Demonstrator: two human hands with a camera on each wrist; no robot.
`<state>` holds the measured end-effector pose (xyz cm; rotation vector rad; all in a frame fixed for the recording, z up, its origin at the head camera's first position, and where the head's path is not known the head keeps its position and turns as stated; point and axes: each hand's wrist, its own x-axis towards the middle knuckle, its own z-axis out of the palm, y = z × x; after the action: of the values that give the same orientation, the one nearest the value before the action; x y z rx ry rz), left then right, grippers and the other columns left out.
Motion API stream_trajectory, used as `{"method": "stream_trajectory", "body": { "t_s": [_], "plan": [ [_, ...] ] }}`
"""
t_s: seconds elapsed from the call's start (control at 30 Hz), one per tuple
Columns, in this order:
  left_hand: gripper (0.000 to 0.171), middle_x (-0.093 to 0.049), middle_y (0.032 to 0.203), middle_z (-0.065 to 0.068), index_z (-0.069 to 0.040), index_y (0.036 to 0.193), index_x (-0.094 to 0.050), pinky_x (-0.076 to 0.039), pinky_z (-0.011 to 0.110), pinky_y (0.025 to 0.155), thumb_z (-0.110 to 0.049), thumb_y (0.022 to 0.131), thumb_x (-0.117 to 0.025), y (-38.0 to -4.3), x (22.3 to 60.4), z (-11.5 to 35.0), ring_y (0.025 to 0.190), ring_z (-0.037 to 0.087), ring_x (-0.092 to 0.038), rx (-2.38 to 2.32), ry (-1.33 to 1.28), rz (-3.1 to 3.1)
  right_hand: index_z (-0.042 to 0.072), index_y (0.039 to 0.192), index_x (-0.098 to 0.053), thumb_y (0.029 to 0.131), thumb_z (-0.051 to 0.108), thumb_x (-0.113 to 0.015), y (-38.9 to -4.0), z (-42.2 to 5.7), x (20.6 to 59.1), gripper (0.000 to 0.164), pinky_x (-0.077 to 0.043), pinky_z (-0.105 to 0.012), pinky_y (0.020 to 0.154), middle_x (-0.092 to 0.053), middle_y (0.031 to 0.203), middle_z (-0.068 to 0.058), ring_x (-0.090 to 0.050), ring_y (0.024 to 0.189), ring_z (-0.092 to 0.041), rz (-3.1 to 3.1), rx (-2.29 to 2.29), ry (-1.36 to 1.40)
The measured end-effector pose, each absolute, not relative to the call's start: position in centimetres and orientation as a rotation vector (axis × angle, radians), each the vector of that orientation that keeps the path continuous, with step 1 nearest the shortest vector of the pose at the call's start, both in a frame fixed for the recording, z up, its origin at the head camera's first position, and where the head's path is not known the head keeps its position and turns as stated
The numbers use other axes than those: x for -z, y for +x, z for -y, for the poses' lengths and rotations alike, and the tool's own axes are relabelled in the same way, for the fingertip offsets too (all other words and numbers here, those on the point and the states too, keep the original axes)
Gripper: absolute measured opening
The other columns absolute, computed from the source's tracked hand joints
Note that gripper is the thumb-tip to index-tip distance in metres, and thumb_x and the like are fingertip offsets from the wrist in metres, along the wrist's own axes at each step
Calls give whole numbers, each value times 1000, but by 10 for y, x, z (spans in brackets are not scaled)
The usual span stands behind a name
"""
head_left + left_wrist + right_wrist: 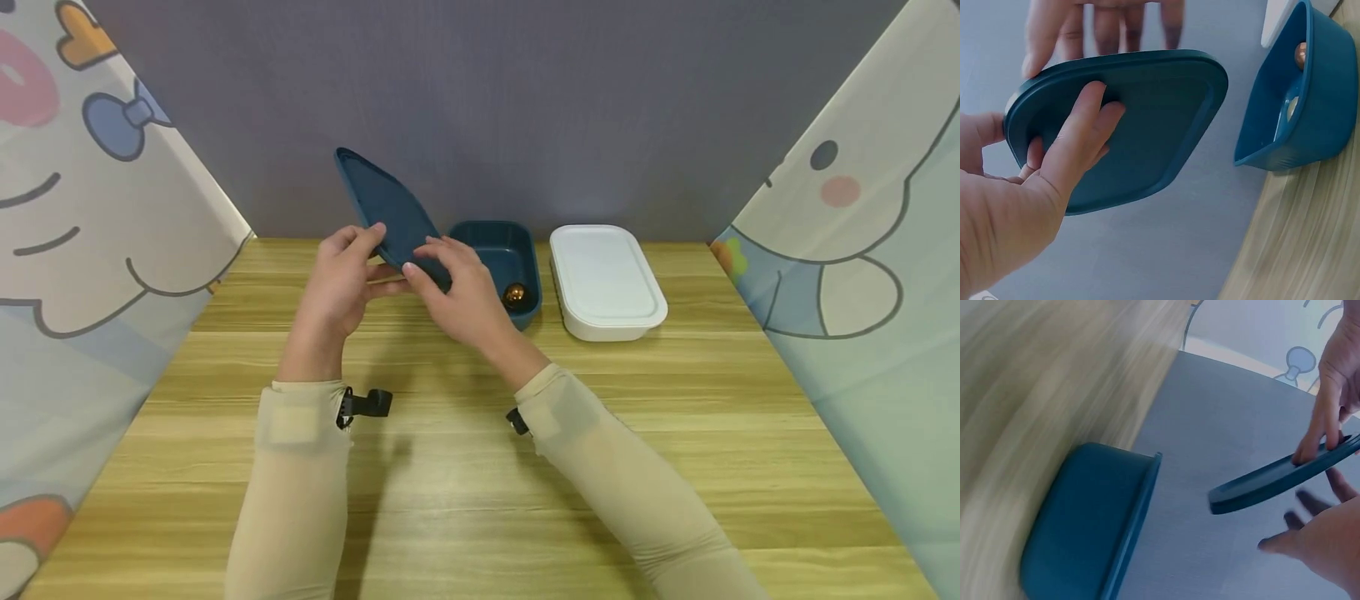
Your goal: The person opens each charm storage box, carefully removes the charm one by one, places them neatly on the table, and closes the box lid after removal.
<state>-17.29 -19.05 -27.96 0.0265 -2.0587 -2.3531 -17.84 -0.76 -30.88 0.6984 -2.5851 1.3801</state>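
My left hand (337, 279) grips a dark teal lid (393, 208) by its near edge, thumb and fingers on opposite faces. The lid is tilted up in the air, left of a teal box (536, 275). Close to the lid's lower end is my right hand (468, 292). Its fingers are spread and blurred in the right wrist view, with a gap between them and the lid; its thumb is at the lid's edge in the left wrist view. Inside the uncovered box lies a shiny bronze ball (515, 295). A paler round spot shows beside it in the left wrist view.
To the right of the teal box stands a white box with its lid on (609, 279). Both boxes are on a wood-grain table (450, 492), near the grey back panel (487, 108). Cartoon-printed cloths (82, 192) hang at either side.
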Motion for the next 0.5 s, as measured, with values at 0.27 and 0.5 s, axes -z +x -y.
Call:
{"method": "stream_trajectory", "body": {
  "t_s": [0.27, 0.5],
  "plan": [
    [38, -64, 118, 12, -3, 132, -54, -67, 39, 82, -36, 113, -52, -170, 277, 200, 87, 18, -82, 2411, 8, 1959, 12, 158, -49, 112, 45, -53, -187, 0, 320, 57, -30, -55, 131, -33, 175, -8, -28, 164, -29, 2588, -1529, 511],
    [44, -66, 116, 8, -3, 140, -50, -67, 37, 82, -39, 113, -51, -167, 279, 213, 87, 17, -82, 2408, 15, 1959, 17, 166, -37, 111, 41, -55, -188, -4, 327, 62, -49, -49, 119, -45, 168, -11, -58, 143, -31, 2681, -1769, 324]
  ]
}}
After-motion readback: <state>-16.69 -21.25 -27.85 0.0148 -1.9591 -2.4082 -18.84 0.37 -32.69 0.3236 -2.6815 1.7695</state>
